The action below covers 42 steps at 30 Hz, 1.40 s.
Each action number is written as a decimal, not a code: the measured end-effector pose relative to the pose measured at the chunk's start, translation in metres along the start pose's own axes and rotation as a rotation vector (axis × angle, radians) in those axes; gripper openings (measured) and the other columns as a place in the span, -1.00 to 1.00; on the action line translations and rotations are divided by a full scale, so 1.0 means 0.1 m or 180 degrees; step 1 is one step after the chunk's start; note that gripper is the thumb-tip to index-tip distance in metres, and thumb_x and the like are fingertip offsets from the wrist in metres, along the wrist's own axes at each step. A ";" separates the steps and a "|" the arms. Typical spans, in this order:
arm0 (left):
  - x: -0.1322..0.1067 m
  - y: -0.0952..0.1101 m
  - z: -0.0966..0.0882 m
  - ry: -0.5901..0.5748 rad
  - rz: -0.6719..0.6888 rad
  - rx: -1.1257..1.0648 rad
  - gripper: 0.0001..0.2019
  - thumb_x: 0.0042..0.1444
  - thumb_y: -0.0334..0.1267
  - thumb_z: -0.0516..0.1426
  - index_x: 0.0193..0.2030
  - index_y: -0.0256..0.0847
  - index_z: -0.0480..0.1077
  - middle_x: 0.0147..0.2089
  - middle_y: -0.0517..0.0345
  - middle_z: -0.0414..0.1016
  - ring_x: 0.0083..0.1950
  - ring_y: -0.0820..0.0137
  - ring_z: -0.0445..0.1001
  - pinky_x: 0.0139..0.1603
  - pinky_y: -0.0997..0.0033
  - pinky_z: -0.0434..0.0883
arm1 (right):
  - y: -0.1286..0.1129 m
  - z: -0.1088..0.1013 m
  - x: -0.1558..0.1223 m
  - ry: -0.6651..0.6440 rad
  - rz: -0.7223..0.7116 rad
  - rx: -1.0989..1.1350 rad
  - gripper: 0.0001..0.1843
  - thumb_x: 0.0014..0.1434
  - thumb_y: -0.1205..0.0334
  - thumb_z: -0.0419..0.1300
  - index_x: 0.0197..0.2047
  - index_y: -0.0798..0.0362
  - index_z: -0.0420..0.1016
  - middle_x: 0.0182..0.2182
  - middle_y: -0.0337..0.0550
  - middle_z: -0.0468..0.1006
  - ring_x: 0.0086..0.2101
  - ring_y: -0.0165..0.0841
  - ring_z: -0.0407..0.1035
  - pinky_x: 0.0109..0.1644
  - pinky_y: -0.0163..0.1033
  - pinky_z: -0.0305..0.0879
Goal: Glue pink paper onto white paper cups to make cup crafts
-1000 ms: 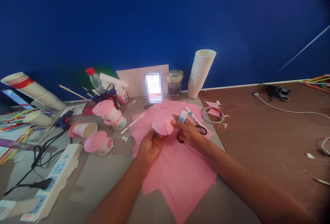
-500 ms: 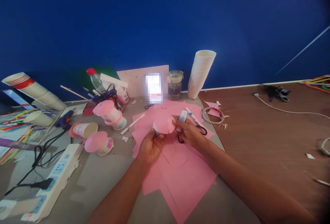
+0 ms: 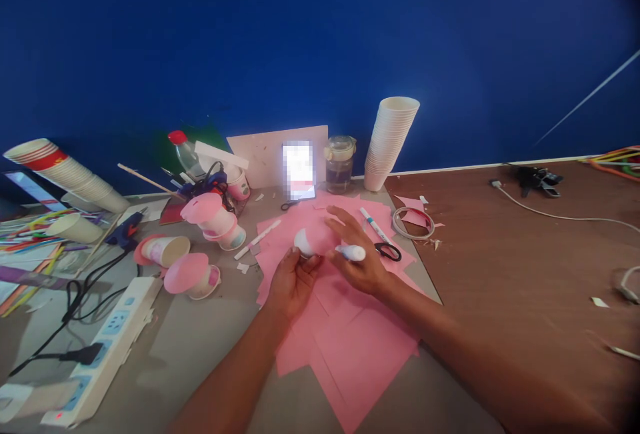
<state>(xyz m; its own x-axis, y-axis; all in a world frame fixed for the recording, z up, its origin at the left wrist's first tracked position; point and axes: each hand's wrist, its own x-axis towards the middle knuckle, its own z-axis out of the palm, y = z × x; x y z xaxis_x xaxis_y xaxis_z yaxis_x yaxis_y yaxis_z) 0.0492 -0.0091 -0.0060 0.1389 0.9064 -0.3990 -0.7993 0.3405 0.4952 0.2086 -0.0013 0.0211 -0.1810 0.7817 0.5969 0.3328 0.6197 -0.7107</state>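
Two hands work over a fan of pink sheets (image 3: 350, 347) spread on the near middle of the table (image 3: 210, 341). The left hand (image 3: 293, 281) is closed around a small paper cup (image 3: 304, 242), tilted so its white rim faces left, with pink paper (image 3: 320, 234) laid over its base. The right hand (image 3: 356, 257) lies flat-fingered against that paper from the right, fingers spread and pressing, while a glue stick (image 3: 351, 252) sits tucked between its fingers, lying sideways. The step looks like smoothing a glued pink cover onto the cup; whether the paper has stuck all round cannot be told. I judge the next move calls for steady pressure around the rim and a firm hold on the cup so that the cover does not slide.

Just right of the right hand lie black scissors (image 3: 387, 251), and a white marker (image 3: 371, 219) lies beyond them on the sheets. To the left, three cups already capped in pink (image 3: 203, 247) lie near a power strip (image 3: 105, 347). Another marker (image 3: 257, 239) lies at the left edge of the sheets. Farther right sits a coil of cable (image 3: 413, 222). Against the far wall stand a lit phone (image 3: 299, 171), a jar (image 3: 339, 165), and a tall stack of white cups (image 3: 390, 141); a second stack (image 3: 65, 177) lies on its side at far left.
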 end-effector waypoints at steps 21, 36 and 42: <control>-0.12 -0.03 0.10 -0.0420 0.0192 0.0416 -0.94 0.11 -0.36 0.14 -0.34 -0.26 0.32 -0.44 0.15 0.52 -0.42 0.43 0.54 -0.23 0.41 0.46 | 0.12 0.07 -0.07 -0.0182 -0.0375 -0.0048 -0.36 0.17 0.14 0.09 0.30 -0.13 0.03 0.32 -0.07 -0.05 0.27 -0.08 -0.10 0.26 0.13 0.01; -0.06 0.05 0.03 -0.0100 -0.0457 0.0038 -0.84 0.22 -0.33 0.00 -0.30 -0.34 0.35 -0.57 0.09 0.52 -0.41 0.32 0.57 -0.24 0.25 0.53 | 0.02 -0.02 0.01 0.0139 0.1061 0.1182 -0.47 0.14 -0.09 0.09 0.15 -0.12 0.33 0.07 -0.12 0.43 0.02 -0.11 0.33 0.10 0.06 0.23; -0.08 0.06 0.05 -0.0173 -0.0591 -0.0006 -0.80 0.23 -0.38 -0.02 -0.39 -0.35 0.34 -0.67 0.17 0.45 -0.60 0.47 0.49 -0.31 0.39 0.54 | 0.09 -0.01 0.06 0.0053 0.0939 0.1162 -0.43 0.11 -0.10 0.12 0.15 -0.06 0.34 0.03 -0.09 0.47 0.13 -0.15 0.21 0.21 0.02 0.08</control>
<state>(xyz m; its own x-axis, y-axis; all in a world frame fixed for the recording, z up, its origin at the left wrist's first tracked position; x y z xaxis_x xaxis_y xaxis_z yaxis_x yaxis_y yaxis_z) 0.0462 -0.0129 0.0035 0.3154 0.8402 -0.4412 -0.7580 0.5027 0.4155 0.2118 0.0087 0.0188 -0.1116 0.9288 0.3533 0.0200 0.3576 -0.9337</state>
